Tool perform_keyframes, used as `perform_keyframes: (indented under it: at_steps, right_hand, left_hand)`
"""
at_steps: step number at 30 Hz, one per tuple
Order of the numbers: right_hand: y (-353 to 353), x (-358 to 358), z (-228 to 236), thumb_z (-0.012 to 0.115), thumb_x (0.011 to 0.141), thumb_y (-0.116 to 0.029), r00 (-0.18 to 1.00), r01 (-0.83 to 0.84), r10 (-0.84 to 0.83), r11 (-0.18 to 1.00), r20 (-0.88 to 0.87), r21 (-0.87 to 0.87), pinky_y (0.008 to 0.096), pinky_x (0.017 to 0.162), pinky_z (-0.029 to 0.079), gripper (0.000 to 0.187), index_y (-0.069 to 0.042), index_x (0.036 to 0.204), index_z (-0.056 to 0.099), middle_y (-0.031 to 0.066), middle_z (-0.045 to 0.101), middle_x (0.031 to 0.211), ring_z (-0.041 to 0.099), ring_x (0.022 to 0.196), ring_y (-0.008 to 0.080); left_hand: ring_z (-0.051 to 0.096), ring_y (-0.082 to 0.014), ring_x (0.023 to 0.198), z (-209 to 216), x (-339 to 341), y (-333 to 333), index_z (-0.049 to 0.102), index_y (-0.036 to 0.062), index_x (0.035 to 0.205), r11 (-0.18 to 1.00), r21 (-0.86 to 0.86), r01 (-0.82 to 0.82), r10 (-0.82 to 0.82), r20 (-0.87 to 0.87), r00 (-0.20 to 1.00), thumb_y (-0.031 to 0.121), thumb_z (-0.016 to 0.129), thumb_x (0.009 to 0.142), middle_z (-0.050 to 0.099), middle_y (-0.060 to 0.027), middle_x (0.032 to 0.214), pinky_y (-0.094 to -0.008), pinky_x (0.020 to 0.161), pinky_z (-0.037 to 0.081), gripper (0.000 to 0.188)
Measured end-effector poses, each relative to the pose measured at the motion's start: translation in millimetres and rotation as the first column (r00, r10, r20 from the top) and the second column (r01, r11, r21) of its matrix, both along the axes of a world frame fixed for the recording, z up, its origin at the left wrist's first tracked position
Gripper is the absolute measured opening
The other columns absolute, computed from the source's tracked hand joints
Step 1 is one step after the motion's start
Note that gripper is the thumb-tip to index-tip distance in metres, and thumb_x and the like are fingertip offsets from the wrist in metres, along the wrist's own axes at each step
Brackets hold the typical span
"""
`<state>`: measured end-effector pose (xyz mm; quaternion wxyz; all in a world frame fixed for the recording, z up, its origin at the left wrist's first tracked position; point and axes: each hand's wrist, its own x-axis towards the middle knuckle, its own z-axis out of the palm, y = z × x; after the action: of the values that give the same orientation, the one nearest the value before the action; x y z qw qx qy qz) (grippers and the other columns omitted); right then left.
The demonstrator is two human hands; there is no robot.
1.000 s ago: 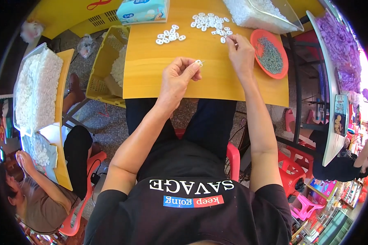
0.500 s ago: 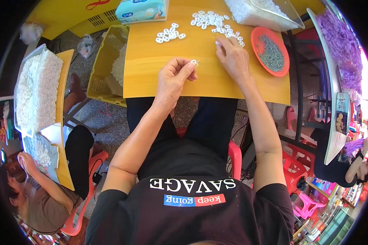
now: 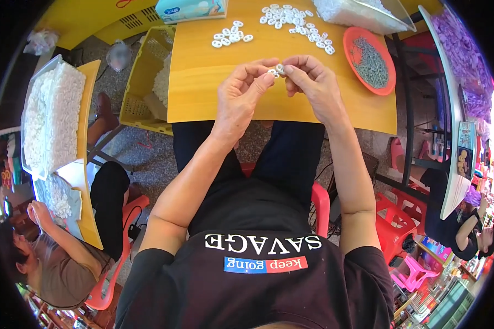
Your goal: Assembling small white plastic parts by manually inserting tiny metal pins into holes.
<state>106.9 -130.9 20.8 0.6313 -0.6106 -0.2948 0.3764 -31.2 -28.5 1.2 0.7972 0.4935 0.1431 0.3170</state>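
Observation:
My left hand [image 3: 239, 96] is closed in a pinch over the yellow table [image 3: 197, 82]. Between its thumb and fingers sits a small white oval piece with two holes [image 3: 273, 73]. My right hand [image 3: 317, 88] pinches another such white piece [image 3: 280, 69], which meets the first or nearly so; fingertips partly cover both. Several loose white pieces [image 3: 248, 38] lie beyond my left hand. A larger scatter of the same pieces [image 3: 329, 49] lies beyond my right hand. A red dish [image 3: 390, 71] to the right holds many thin grey metal pins [image 3: 370, 63].
At the table's far edge stand a blue tissue pack [image 3: 195, 8] and a clear bin [image 3: 392, 24] of white parts. Left of the table is a yellow crate [image 3: 140, 118]. A co-worker [image 3: 66, 257] sits at the left; another person [image 3: 472, 233] is at the right.
My right hand has come back from the scattered pieces to my left hand, now with a white piece in its pinch. My left hand has risen slightly toward the right. The view has shifted a little.

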Motion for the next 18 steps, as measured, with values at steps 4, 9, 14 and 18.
perform_keyframes:
  at_steps: [4,9,14,18]
  right_hand:
    - [3.4,-13.5,3.1,0.063,0.091,-0.013,0.991,0.081,-0.076,0.996,-0.108,0.042,0.0266,0.071,0.055,0.021,0.003,0.105,0.061,0.0065,0.065,0.089,0.063,0.078,0.0115]
    - [10.4,-32.4,-2.3,0.066,0.090,-0.010,0.949,0.248,-0.188,0.941,-0.251,0.232,0.0278,0.076,0.055,0.024,0.003,0.110,0.061,0.0079,0.066,0.096,0.064,0.088,0.0137]
    - [9.0,-43.1,-3.4,0.065,0.091,-0.011,0.944,0.264,-0.214,0.946,-0.250,0.186,0.0248,0.074,0.053,0.026,0.001,0.113,0.063,0.0053,0.066,0.098,0.063,0.089,0.0113]
    - [4.8,-38.3,-4.5,0.063,0.092,-0.014,0.965,0.226,-0.192,0.955,-0.178,0.193,0.0236,0.074,0.052,0.027,0.000,0.115,0.064,0.0035,0.065,0.097,0.062,0.086,0.0100]
  left_hand:
    - [0.058,-0.0114,0.100,-2.0,-0.4,-4.0,0.059,0.0000,0.102,0.995,0.089,-0.049,0.047,0.031,0.998,0.003,0.059,0.093,0.060,-0.0115,0.118,-0.0247,0.089,0.046,0.010]
    - [0.058,-0.0119,0.101,0.2,2.2,-13.1,0.057,-0.0008,0.102,0.981,0.123,-0.148,0.138,0.085,0.987,0.001,0.057,0.094,0.060,-0.0112,0.116,-0.0245,0.089,0.046,0.009]
    - [0.059,-0.0109,0.098,4.1,-2.8,-15.9,0.057,-0.0005,0.101,0.971,0.162,-0.174,0.164,0.072,0.984,0.001,0.057,0.094,0.061,-0.0095,0.112,-0.0243,0.088,0.047,0.007]
    - [0.059,-0.0117,0.093,13.3,-7.6,-17.5,0.058,0.0007,0.101,0.991,0.021,-0.134,0.135,-0.059,0.989,0.008,0.060,0.094,0.063,-0.0069,0.102,-0.0252,0.085,0.047,0.011]
